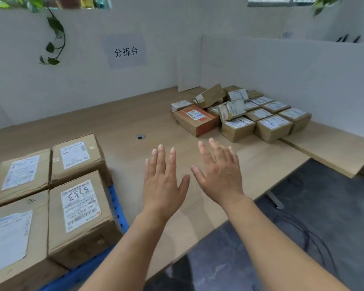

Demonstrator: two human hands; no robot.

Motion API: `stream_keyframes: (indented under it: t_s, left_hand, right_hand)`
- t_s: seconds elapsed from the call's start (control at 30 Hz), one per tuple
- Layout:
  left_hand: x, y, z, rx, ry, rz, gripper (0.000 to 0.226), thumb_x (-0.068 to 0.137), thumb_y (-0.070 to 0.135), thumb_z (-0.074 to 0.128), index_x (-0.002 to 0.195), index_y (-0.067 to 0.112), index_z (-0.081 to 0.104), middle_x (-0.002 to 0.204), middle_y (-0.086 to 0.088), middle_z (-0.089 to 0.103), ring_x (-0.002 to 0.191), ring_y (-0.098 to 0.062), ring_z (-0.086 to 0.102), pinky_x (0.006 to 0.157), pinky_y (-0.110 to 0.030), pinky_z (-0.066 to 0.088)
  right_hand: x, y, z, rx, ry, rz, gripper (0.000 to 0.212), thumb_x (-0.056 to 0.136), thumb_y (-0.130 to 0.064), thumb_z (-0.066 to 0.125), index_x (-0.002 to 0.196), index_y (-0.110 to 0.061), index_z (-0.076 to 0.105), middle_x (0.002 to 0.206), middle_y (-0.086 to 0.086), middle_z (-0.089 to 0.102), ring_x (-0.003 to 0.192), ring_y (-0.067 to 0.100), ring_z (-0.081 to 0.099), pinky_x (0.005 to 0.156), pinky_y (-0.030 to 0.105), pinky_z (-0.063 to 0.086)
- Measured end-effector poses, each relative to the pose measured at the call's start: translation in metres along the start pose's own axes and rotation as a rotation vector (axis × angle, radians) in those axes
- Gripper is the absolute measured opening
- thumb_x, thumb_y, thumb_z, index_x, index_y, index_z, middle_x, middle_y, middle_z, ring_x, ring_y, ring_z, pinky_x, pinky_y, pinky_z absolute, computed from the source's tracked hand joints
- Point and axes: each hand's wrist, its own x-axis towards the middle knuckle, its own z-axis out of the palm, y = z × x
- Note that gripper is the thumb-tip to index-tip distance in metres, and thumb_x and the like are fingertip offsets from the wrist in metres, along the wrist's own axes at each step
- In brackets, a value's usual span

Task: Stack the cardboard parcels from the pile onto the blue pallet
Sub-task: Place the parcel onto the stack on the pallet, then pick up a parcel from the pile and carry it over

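1. Your two forearms reach forward from the bottom edge, and both hands are bare and empty. Your left hand (163, 181) and your right hand (220, 175) hover over the wooden table (122, 122) with palms down, fingers straight and spread, and thumbs almost meeting. Neither hand touches a parcel.
2. Close to you on the left, the blue pallet (117, 208) lies on the table, and only its edge shows under the load. On it stand four large parcels (80, 217) in two rows, tight together, with their white labels facing up. You cannot tell if more parcels stand beyond the left border of the view.
3. At the far right of the table is the pile (240, 114), against the white partition (282, 70) and well apart from the pallet. It holds many smaller parcels. Those in front sit in tidy rows, and several at the back lie tilted on top of others. One flat orange-red parcel (194, 120) is at its left front corner.
4. As I judge it, the task is begun but far from finished. A first layer is on the pallet, while the pile looks large and untouched in front.
5. Your hands point toward the pile, so reaching for one of its nearest parcels seems to be the step in hand.
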Motion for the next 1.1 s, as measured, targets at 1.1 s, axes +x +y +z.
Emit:
stream_keyframes:
  t_s: [1.1]
  left_hand:
    - [0.265, 0.137, 0.221, -0.158, -0.325, -0.123, 0.075, 0.096, 0.052, 0.034, 0.151, 0.019, -0.004, 0.159, -0.006, -0.006, 0.146, -0.019, -0.004, 0.118, -0.032, 0.001]
  right_hand:
    - [0.186, 0.299, 0.147, 0.037, -0.342, 0.169, 0.062, 0.096, -0.044, 0.043, 0.147, -0.012, 0.029, 0.149, 0.012, 0.032, 0.135, 0.027, 0.032, 0.106, 0.037, 0.032]
